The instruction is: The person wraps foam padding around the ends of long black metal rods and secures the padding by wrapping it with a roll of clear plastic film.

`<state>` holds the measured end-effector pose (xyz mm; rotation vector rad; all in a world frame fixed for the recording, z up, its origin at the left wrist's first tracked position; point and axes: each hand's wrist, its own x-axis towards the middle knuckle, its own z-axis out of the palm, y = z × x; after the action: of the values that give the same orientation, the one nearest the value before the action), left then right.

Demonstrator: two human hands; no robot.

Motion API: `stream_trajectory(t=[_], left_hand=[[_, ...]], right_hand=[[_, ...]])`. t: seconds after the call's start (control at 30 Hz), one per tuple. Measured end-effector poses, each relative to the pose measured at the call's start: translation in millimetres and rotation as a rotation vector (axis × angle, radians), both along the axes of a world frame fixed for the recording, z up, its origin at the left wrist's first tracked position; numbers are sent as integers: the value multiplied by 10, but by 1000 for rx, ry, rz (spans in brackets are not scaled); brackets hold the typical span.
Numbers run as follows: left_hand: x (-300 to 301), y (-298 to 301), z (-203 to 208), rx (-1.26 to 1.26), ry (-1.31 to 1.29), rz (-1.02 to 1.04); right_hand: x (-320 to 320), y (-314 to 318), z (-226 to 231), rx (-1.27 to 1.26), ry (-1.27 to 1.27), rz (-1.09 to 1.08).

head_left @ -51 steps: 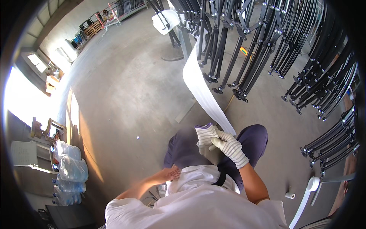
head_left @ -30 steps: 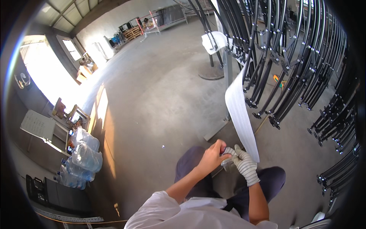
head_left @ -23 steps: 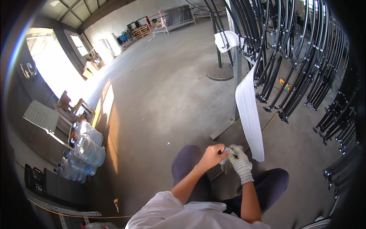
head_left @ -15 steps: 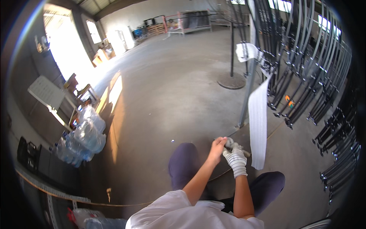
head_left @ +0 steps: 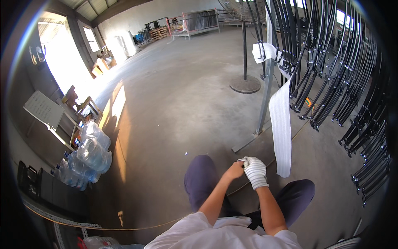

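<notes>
My bare left hand (head_left: 235,170) and my right hand (head_left: 256,172), in a grey-and-white striped knit glove, meet in front of my knees. Both have their fingers closed. A small pale bit shows between them at the fingertips, but what it belongs to is hidden by the hands. To the right of the gloved hand a long white strip of padded wrap (head_left: 281,133) hangs down from a rack post. Dark trousers (head_left: 203,178) cover my bent knees on both sides.
Rows of black rods (head_left: 319,79) hang on the right. A metal post (head_left: 265,99) with a floor foot and a round-based stand (head_left: 245,84) are ahead. Plastic-wrapped water bottles (head_left: 94,153) and a whiteboard (head_left: 44,108) stand left. A thin cord (head_left: 145,228) crosses the floor.
My hands have drawn closer together, and the left fingers have curled in against the glove. The greyish object that showed between them is now mostly hidden. The view has shifted slightly.
</notes>
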<state>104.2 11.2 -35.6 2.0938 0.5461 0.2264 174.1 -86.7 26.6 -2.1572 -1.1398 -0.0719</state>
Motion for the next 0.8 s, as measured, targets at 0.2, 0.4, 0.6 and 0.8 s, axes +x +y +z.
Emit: stream_trajectory(t=[0.2, 0.4, 0.6, 0.8], left_hand=[[-106, -70, 571, -1579, -839, -61], [119, -223, 341, -119, -600, 435], [-4, -175, 441, 619, -263, 174], [336, -137, 690, -1499, -154, -179]], right_hand=[[-102, -276, 137, -78, -55, 9], [-152, -145, 336, 24, -306, 42], [-135, -144, 249, 5, -178, 21], [-305, -242, 38, -80, -38, 69]])
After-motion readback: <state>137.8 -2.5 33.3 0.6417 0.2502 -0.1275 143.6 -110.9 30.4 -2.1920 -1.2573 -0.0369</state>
